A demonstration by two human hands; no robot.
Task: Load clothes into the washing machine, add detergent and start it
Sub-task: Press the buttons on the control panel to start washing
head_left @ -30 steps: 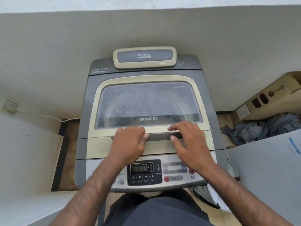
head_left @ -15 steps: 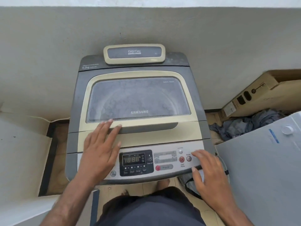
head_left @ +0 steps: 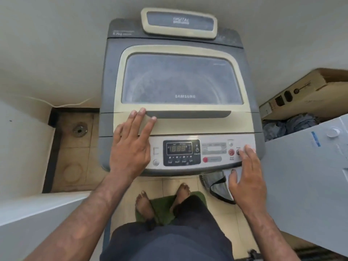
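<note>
A person's left hand (head_left: 131, 147) lies flat on the washing machine (head_left: 111, 72) lid (head_left: 188, 127). The open right hand (head_left: 246, 176) hovers at the control panel's (head_left: 216, 165) right edge, where close-set buttons (head_left: 231, 152) risk a mispress.

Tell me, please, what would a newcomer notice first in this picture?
The grey and cream top-loading washing machine fills the middle, its dusty glass lid closed. The left hand lies flat, fingers straight, on the lid's front left part; the right hand reaches with its fingertips to the right end of the silver control panel. In the panel's middle, the dark display shows lit digits.
</note>
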